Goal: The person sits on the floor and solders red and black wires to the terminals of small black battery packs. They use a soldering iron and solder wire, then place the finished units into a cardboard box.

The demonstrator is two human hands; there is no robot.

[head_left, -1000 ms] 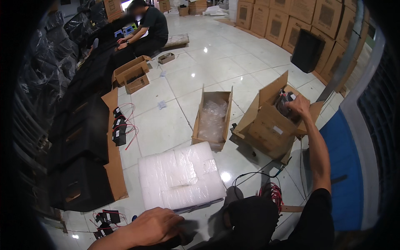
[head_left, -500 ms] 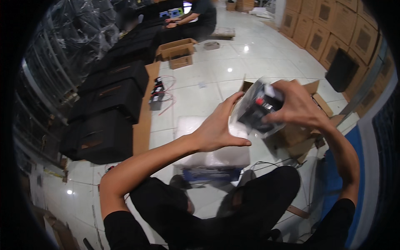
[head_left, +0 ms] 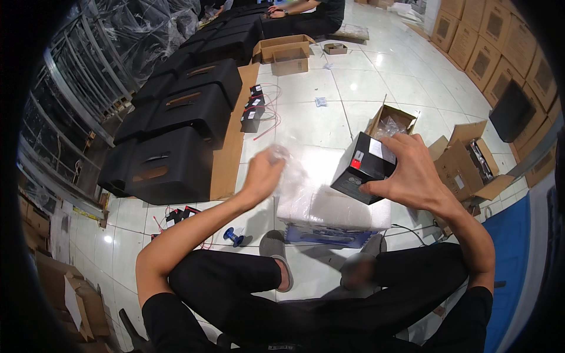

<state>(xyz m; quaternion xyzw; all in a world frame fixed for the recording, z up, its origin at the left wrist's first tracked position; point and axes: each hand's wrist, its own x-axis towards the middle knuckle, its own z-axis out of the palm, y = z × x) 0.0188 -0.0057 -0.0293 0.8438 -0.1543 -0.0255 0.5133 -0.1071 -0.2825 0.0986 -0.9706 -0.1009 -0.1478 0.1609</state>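
Note:
My right hand (head_left: 412, 173) grips a black box-shaped battery (head_left: 360, 170) with a red terminal cap and a white label, tilted in the air. Under it lies a white foam block (head_left: 329, 213) in clear wrap, resting on something blue (head_left: 329, 237) between my feet. Closed around a crumpled clear plastic bag (head_left: 289, 170), my left hand (head_left: 262, 175) is left of the battery, over the block's left edge. The bag is blurred and apart from the battery.
Black cabinets with handle slots (head_left: 182, 165) line the left. Wired batteries (head_left: 253, 112) and a blue spool (head_left: 233, 236) lie on the floor. Open cartons (head_left: 465, 170) stand at the right, stacked cartons (head_left: 503, 35) behind. Another person (head_left: 318, 17) sits at the back.
The clear bag has come off the battery and is now in my left hand, which has moved left. My right hand still holds the battery, now uncovered. The view has shifted.

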